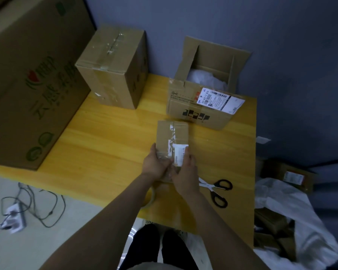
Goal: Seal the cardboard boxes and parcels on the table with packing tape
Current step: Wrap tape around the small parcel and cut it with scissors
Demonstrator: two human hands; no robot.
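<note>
**Cardboard parcel held in both hands, mid-table**

Brown and small, the parcel lies at the middle of the yellow wooden table. Clear tape runs down its top, and a white label at its near right corner reads "T70". The left hand grips the parcel's near left corner, fingers curled round its side. The right hand holds the near right end, fingers bent over the label's edge.

At 1 o'clock from the parcel stands an open box with white packing inside. Its front carries a printed scissors mark, a dark logo and a barcode label whose number looks like "501-602-12 815". At 11 o'clock sits a taped box. At 9 o'clock a large carton bears green Chinese characters, too blurred to read. Black-handled scissors lie at 4 o'clock, and a tape roll at 6 o'clock, partly hidden under the left forearm.
</note>
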